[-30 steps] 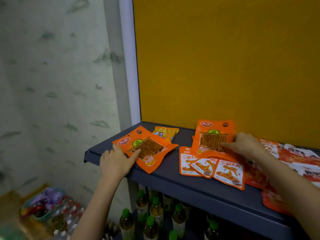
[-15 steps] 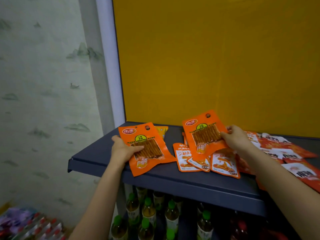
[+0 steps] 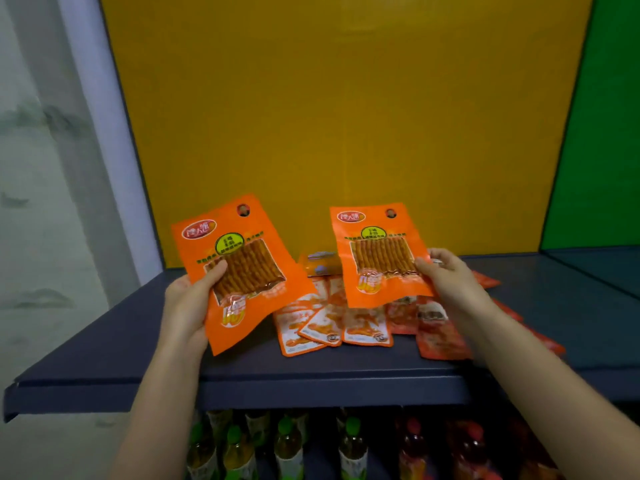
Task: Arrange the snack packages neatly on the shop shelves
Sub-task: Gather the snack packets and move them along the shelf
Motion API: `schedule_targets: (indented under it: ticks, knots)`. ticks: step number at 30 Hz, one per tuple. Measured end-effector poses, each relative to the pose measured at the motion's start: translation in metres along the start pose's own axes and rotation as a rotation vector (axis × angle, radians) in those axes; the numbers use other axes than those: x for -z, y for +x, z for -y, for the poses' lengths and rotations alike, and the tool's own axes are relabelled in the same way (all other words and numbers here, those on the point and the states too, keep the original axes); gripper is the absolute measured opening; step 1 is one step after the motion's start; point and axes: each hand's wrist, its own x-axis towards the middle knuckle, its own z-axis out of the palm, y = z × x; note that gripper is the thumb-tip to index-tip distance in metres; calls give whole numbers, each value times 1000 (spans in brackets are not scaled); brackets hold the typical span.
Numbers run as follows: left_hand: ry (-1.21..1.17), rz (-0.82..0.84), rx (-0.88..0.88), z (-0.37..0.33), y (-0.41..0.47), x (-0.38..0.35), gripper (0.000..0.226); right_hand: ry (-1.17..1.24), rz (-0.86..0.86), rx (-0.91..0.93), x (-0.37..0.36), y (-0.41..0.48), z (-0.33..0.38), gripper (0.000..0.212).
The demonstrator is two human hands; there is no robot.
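Head view: the left hand (image 3: 185,306) grips the left orange packet (image 3: 242,268), the right hand (image 3: 450,278) pinches the right orange packet (image 3: 377,258); small packets (image 3: 332,327) litter the shelf (image 3: 104,358).

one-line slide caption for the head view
Left hand holds the left orange pack, right hand the right orange pack, above a dark shelf strewn with smaller packets.

Above shelf (image 3: 104,358), left packet (image 3: 242,265) beside right packet (image 3: 377,258), small packets (image 3: 367,327) on shelf beneath them, bottles (image 3: 287,445) under shelf
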Motion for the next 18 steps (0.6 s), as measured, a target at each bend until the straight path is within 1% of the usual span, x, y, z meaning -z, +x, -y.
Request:
schedule_targets:
  ticks: [1,3,7,10,14,18]
  knots:
    - [-23,21,16,1,-3,-15,5,35,-18,-12,12,-4,2,4]
    - [-63,71,48,6,-10,-49,4,78,-52,-27,42,-13,6,11]
    - [-83,198,116,28,-33,-132,10,32,-149,2,121,-27,12,12]
    - [-78,312,161,52,-60,-198,2,-13,-234,14,192,-39,13,13]
    - [-58,445,202,89,-112,-289,11,-55,-371,23,295,-59,13,13]
    - [-26,587,244,122,-172,-374,7,-73,-470,-5,396,-87,16,14]
